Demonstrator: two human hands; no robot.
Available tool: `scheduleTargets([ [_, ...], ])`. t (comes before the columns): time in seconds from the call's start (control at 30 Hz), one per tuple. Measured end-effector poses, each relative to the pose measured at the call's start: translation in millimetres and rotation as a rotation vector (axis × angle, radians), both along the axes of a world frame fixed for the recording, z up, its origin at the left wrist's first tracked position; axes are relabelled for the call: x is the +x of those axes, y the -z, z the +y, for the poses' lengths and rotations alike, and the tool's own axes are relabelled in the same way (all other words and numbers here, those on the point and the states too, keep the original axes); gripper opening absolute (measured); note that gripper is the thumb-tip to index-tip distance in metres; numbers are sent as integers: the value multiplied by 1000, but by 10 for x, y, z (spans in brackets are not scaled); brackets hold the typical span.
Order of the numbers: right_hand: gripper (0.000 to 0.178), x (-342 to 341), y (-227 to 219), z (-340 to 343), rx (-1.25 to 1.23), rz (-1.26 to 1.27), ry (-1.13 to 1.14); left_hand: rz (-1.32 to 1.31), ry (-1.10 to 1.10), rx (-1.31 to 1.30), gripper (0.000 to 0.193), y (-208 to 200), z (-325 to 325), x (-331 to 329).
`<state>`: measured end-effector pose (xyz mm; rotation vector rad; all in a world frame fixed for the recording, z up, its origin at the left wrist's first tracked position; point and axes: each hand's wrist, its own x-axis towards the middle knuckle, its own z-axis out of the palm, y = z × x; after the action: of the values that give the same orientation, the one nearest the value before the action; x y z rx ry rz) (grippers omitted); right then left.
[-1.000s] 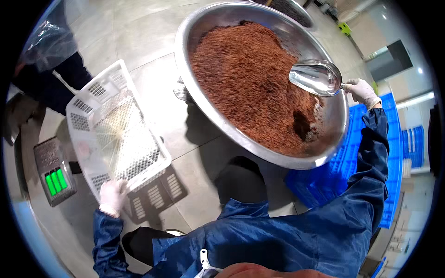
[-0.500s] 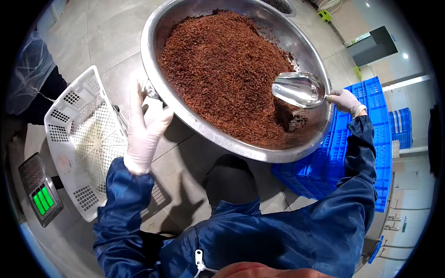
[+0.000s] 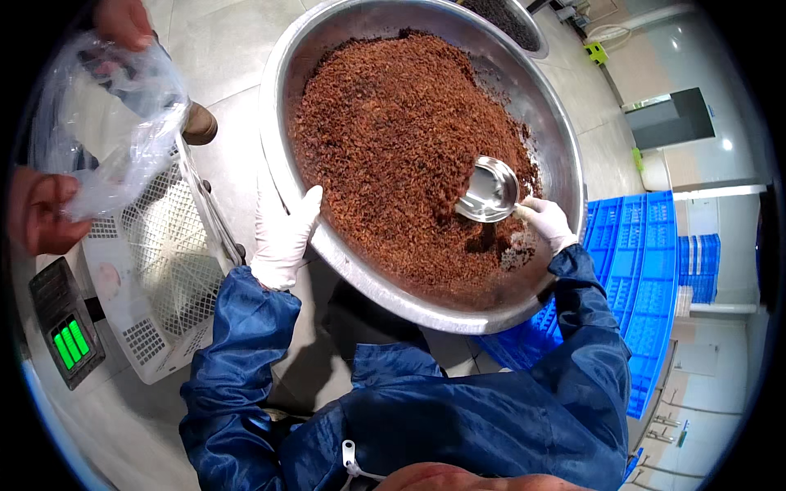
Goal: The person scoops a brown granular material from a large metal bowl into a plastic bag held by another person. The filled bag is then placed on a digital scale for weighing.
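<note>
A large metal basin [image 3: 274,143] holds a heap of reddish-brown, shredded-looking loose food [image 3: 393,155]. At its near right side, my gloved right hand [image 3: 547,222] is closed round the handle of a shiny metal scoop [image 3: 491,190]. The scoop's front end is down in the heap, with some brown material at its mouth. My gloved left hand [image 3: 281,241] straddles the basin's left rim, its thumb lying on the metal and its fingers along the outer side, partly lost in glare.
On the left, another person's hands [image 3: 49,209] hold a clear plastic bag [image 3: 123,106] open over a white perforated basket [image 3: 155,368]. A scale with a green lit display [image 3: 70,340] stands beside it. Blue crates [image 3: 630,270] are stacked right; another metal basin [image 3: 536,41] stands beyond.
The scoop has swung left and its front end has gone into the heap. My left thumb has come onto the rim. The other person's hands and bag have come over the white basket.
</note>
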<state>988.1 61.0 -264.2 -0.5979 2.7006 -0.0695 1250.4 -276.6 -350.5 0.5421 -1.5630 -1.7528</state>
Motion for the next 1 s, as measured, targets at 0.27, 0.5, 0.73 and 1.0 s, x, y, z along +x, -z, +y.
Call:
scheduleTargets([
  [0.27, 38, 185, 328, -781, -51, 8, -91, -87, 16, -18, 75, -183, 9, -32],
  [0.5, 39, 312, 772, -1103, -240, 66, -185, -185, -37, -3, 73, -378, 131, -54],
  [0.73, 39, 328, 733, -1015, -468, -11, -331, -335, -62, -174, 69, -464, 46, 138],
  [1.0, 37, 158, 697, -926, -226, -74, -193, -1322, -109, -497, 62, 466, -1431, 1865],
])
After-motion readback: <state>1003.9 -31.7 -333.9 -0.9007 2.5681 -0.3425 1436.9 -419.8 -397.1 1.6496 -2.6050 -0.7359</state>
